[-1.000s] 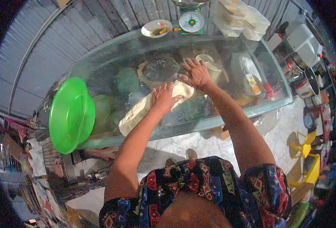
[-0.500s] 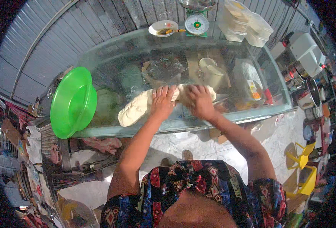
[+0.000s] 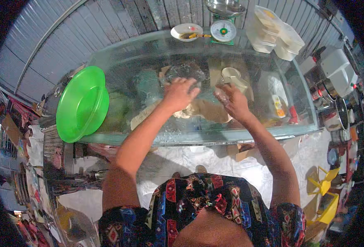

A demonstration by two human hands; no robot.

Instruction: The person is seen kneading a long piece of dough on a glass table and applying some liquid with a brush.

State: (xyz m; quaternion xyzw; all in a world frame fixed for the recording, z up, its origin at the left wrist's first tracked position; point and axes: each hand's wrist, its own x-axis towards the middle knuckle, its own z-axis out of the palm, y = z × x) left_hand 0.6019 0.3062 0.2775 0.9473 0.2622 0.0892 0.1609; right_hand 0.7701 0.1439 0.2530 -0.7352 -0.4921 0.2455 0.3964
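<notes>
A long roll of pale dough lies across the glass tabletop, with a rougher, lumpy patch near its middle. Part of it is hidden behind my left forearm, and much of it is in shadow. My left hand is just beyond the dough, palm down with its fingers spread, and grips nothing. On the right, my right hand is above the roll's right end, turned inward, with loosely bent fingers apart and whitish smears on them. Both hands appear raised off the dough.
A green plastic basin stands at the table's left end. Along the back are a white bowl with a yellow-handled tool, a dial scale and stacked plastic tubs. A yellow chair stands on the floor at right.
Both hands have come off the dough; the left went farther back across the table and the right turned inward. The dough looks thinner and more spread. The view has shifted slightly.
</notes>
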